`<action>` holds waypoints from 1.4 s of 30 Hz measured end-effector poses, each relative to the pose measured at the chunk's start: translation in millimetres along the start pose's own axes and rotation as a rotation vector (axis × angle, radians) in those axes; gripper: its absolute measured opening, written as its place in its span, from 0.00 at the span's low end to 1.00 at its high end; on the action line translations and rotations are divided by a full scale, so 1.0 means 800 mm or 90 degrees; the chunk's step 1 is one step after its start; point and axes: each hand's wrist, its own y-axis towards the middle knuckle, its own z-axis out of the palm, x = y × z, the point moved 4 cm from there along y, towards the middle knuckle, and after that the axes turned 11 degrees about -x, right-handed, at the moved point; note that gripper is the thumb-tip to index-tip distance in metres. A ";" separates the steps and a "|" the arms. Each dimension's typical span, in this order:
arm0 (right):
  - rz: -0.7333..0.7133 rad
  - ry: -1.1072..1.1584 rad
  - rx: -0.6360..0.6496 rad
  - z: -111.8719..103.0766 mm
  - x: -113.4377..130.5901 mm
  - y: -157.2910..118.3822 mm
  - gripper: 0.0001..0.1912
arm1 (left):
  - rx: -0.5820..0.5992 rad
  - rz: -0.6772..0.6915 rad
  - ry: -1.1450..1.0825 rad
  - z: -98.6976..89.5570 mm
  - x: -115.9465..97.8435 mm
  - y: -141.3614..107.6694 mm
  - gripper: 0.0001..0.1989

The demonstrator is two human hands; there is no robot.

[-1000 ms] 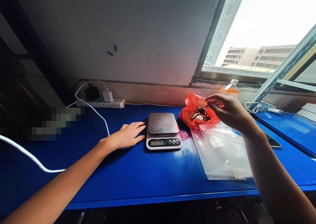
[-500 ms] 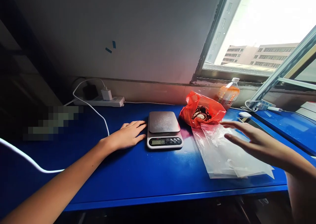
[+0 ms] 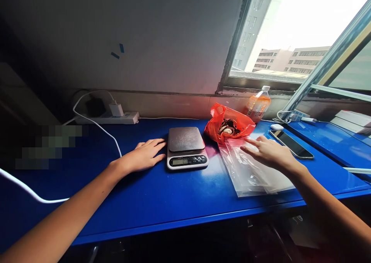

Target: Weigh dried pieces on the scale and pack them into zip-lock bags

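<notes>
A digital scale (image 3: 185,141) with a metal plate and a lit display sits on the blue table, its plate bare. My left hand (image 3: 145,154) lies on the table just left of it, fingers spread and holding nothing. Right of the scale stands an open red plastic bag (image 3: 213,125) with dark and pale dried pieces (image 3: 228,130) inside. Clear flat plastic bags (image 3: 249,178) lie in front of it. Over them is my right hand (image 3: 268,151), fingers apart near the red bag's lower edge; nothing shows in it. Whether it touches the clear bags is hard to tell.
Behind the red bag stands an orange drink bottle (image 3: 258,104). A phone (image 3: 292,144) and a white earphone case (image 3: 276,127) lie to the right. A power strip (image 3: 127,118) with a white cable is at the back left. The table's front edge (image 3: 179,221) runs below.
My right hand has moved left and now reaches over the clear bags, uncovering the phone. My left hand keeps its place beside the scale. The view has shifted slightly right.
</notes>
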 end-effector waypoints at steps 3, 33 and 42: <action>0.018 -0.031 -0.032 -0.005 0.008 0.000 0.35 | 0.009 -0.003 0.002 -0.002 -0.003 -0.001 0.28; -0.325 0.177 -0.050 -0.008 0.082 0.114 0.13 | 0.009 0.014 -0.006 -0.001 0.000 -0.005 0.29; -0.194 0.245 -0.247 -0.049 0.050 0.106 0.09 | 0.024 0.009 -0.005 -0.002 -0.002 -0.005 0.29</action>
